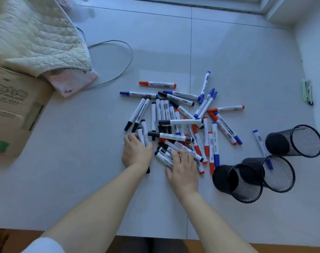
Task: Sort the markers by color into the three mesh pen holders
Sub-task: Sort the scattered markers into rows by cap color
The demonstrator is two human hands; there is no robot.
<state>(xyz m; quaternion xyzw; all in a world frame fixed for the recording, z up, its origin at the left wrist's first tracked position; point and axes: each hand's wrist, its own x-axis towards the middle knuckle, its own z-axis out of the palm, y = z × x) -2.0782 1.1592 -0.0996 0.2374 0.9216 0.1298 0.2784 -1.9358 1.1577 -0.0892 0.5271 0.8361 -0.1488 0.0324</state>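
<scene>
left hand (136,152) grips black-capped markers (144,133) | mesh holders (294,140) cylindrical

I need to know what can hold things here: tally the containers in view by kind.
mesh pen holders: 3
cardboard box: 1
Total: 4

Black marker (147,169) mostly under left hand (136,152).

black wire-mesh holders (294,141), quilted cloth (36,33)
</scene>
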